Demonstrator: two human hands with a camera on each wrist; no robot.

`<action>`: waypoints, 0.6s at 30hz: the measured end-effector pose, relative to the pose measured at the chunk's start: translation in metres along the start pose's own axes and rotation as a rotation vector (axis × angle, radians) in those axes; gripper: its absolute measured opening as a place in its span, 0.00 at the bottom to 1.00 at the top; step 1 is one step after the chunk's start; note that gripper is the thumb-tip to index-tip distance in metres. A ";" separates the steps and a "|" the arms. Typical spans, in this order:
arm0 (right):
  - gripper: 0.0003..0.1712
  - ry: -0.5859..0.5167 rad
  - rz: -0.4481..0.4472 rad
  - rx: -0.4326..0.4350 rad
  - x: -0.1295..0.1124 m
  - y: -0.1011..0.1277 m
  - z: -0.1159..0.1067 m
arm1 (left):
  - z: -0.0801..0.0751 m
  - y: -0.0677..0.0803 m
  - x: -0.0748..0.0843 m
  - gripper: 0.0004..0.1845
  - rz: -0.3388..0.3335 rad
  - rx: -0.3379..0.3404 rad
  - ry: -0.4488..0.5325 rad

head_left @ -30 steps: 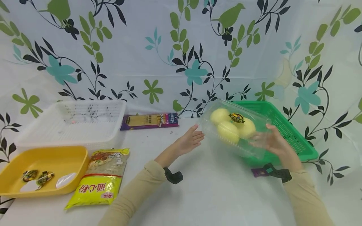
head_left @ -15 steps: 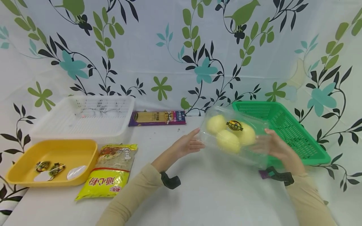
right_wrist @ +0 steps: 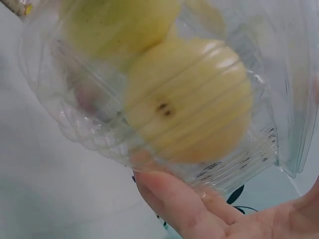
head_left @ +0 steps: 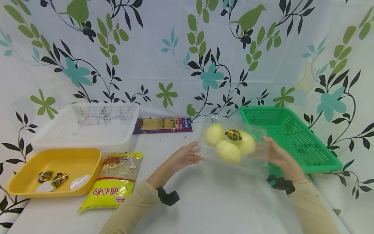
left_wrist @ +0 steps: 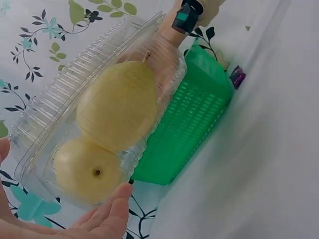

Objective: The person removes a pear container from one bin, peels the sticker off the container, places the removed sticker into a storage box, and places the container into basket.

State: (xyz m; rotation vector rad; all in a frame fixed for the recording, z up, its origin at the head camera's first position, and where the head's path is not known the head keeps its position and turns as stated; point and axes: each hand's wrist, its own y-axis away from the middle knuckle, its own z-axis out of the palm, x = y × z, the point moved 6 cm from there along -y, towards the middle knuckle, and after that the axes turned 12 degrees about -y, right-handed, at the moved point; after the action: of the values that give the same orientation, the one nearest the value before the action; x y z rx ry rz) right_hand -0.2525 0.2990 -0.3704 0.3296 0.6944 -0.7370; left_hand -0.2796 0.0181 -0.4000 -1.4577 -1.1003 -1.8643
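A clear plastic clamshell box of yellow pears, a dark round label on its lid, is held above the white table in the head view. My left hand grips its left end; in the left wrist view the fingers lie along the bottom edge, the thumb at the far side. At the opposite end my right hand grips it, seen partly through the plastic. The right wrist view shows that hand's fingers under the ribbed wall, below one pear.
Behind the right hand stands a green basket. On the left are a white basket, a yellow tray with labels in it, and a yellow bag of pasta. A purple noodle packet lies by the patterned backdrop.
The left hand has come up to the box's left end and taken hold. Both hands have shifted left with the box, away from the green basket.
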 end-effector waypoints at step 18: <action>0.25 0.175 -0.100 0.258 0.037 -0.051 -0.002 | -0.043 0.047 -0.033 0.34 0.076 0.105 -0.083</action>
State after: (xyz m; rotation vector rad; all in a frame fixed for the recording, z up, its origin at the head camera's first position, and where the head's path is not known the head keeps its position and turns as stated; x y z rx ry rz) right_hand -0.2694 0.2456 -0.3987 0.6034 0.7862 -0.9030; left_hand -0.2550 -0.0456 -0.4224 -1.5063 -1.1477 -1.6819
